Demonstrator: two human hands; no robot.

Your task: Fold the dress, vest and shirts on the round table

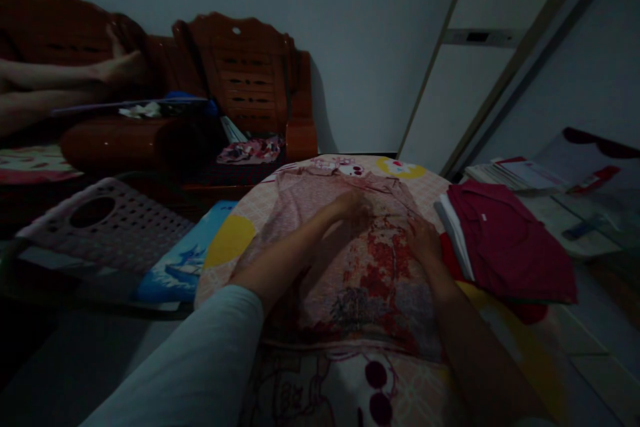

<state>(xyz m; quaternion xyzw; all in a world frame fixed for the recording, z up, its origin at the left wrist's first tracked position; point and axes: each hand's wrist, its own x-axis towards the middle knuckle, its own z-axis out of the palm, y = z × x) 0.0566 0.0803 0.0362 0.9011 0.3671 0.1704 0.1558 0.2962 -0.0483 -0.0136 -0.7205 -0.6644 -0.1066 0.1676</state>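
A pinkish T-shirt (320, 280) with a red and dark tree print lies spread flat on a round table with a patterned cloth (345, 383). My left hand (354, 205) rests on the upper middle of the shirt. Its fingers reach rightward over the cloth and look a little blurred. At the shirt's right edge, my right hand (423, 240) lies palm down with fingers apart. Close beside it is a stack of folded clothes (505, 233), dark pink on top, with white and red pieces underneath.
Wooden chairs (240, 80) stand along the wall, one with a crumpled patterned cloth (253, 150). A person's bare legs (65, 80) stretch in from the left. A woven chair (120, 220) and blue bag (185, 260) are left of the table; papers (520, 173) lie at right.
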